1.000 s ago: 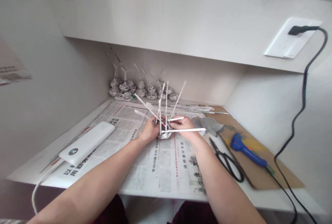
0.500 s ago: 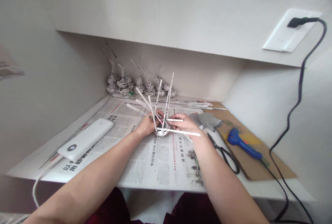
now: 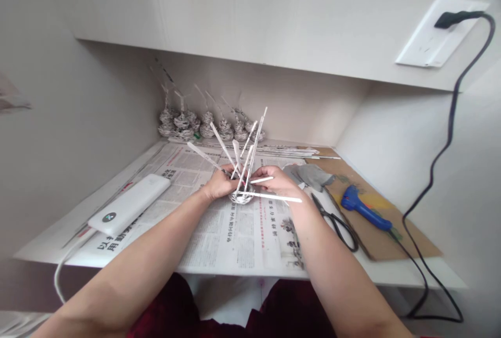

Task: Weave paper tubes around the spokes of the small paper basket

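A small woven paper basket (image 3: 241,197) with several rolled-paper strips sticking up and outward is between my hands, above the newspaper. My left hand (image 3: 222,182) grips its left side, fingers curled round the far rim. On the right, my right hand (image 3: 275,180) is closed at the basket's other side, its fingertips near the base of the strips. One long paper strip (image 3: 276,197) points right, across my right wrist. The strips and the basket partly hide the fingertips of both hands.
Newspaper (image 3: 211,244) covers the table. A white power bank (image 3: 131,202) lies left. At right are scissors (image 3: 338,228), grey gloves (image 3: 309,175) and a blue glue gun (image 3: 366,209) on cardboard (image 3: 407,239). Several woven gourd shapes (image 3: 207,125) and loose paper sticks (image 3: 289,152) are behind.
The upright strips have shifted, several leaning further right and bunching closer together. Both hands remain on the basket. The whole view has moved slightly.
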Demonstrator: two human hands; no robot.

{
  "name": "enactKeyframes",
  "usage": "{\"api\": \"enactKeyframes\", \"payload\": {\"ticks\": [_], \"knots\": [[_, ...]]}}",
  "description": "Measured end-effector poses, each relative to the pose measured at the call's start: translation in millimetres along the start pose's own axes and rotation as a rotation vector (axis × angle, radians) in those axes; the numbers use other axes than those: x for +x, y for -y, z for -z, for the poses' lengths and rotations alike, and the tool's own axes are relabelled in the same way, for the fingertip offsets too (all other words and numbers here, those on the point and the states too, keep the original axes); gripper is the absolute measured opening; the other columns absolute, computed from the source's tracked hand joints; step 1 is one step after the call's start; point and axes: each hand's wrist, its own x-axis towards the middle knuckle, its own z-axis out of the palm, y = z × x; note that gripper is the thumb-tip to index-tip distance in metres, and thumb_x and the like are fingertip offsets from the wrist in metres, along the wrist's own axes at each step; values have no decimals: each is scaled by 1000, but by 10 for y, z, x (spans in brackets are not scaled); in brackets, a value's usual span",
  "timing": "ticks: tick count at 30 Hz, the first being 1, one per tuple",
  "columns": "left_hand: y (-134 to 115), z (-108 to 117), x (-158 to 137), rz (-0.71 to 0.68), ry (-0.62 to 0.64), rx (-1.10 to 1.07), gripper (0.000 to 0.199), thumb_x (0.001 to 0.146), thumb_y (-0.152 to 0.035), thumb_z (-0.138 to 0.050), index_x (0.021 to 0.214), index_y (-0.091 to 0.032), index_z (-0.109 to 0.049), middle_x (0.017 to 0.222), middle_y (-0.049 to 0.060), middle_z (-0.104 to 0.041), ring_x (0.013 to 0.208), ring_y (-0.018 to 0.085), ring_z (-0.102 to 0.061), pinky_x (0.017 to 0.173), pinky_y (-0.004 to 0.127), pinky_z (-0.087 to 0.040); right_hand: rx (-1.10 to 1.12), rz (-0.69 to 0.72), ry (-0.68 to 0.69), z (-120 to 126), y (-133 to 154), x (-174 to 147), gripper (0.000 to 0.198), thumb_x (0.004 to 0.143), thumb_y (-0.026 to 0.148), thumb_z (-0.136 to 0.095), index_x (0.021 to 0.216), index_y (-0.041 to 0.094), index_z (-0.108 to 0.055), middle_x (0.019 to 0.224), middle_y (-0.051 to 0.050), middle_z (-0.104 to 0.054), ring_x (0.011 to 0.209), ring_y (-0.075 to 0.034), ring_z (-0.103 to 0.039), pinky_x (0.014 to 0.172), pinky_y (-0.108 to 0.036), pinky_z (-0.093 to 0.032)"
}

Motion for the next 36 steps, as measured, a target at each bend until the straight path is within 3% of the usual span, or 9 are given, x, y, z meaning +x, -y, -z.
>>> {"api": "enactKeyframes", "payload": {"ticks": [7, 13, 19, 23, 27, 31, 36], "knots": [[-62, 28, -21, -63, 63, 35, 16, 67, -27, -66, 77, -14, -65, 76, 4, -67, 69, 16, -62, 70, 29, -51, -67, -87, -17, 27, 20, -16, 28, 58, 33, -77, 77, 15, -68, 55, 3, -56, 46, -6, -45, 42, -19, -24], [-98, 94, 11, -148, 144, 187, 9, 66, -23, -65, 71, -17, -68, 78, 4, -67, 77, 18, -62, 76, 30, -50, -88, -50, 9, 28, 28, -31, 30, 57, 37, -78, 74, 16, -65, 50, 6, -52, 44, -5, -42, 42, -19, -24], [-127, 68, 2, -122, 152, 208, 7, 66, -24, -65, 69, -20, -69, 79, 3, -69, 79, 19, -63, 78, 29, -50, -156, -97, -2, 70, 4, -37, 30, 58, 40, -78, 69, 16, -63, 46, 6, -49, 40, -5, -38, 39, -19, -24], [-125, 33, -18, -39, 112, 124, 13, 66, -26, -66, 76, -17, -64, 75, 2, -67, 69, 16, -62, 69, 28, -51, -204, -96, 25, 104, 27, -51, 31, 58, 41, -78, 70, 16, -64, 47, 6, -50, 41, -5, -41, 40, -18, -27], [-77, 35, 4, -94, 52, 88, 23, 63, -27, -71, 79, -16, -59, 74, 2, -66, 66, 15, -61, 66, 27, -51, -193, -99, 15, 89, 57, -59, 32, 57, 43, -79, 69, 15, -65, 46, 6, -48, 39, -5, -36, 40, -19, -26], [-12, 56, 32, -30, 103, 48, 38, 62, -33, -73, 93, -14, -63, 80, 5, -69, 71, 17, -64, 68, 28, -53, -217, -78, -22, 60, 65, -75, 30, 59, 42, -79, 65, 17, -65, 46, 5, -49, 40, -5, -36, 40, -21, -26], [2, 52, 30, -33, 143, 58, 28, 67, -36, -71, 82, -13, -69, 79, 6, -71, 73, 19, -64, 69, 29, -53, -331, -89, 6, 79, 143, -137, 31, 62, 47, -76, 63, 18, -65, 45, 5, -50, 40, -6, -37, 41, -21, -27]]}}
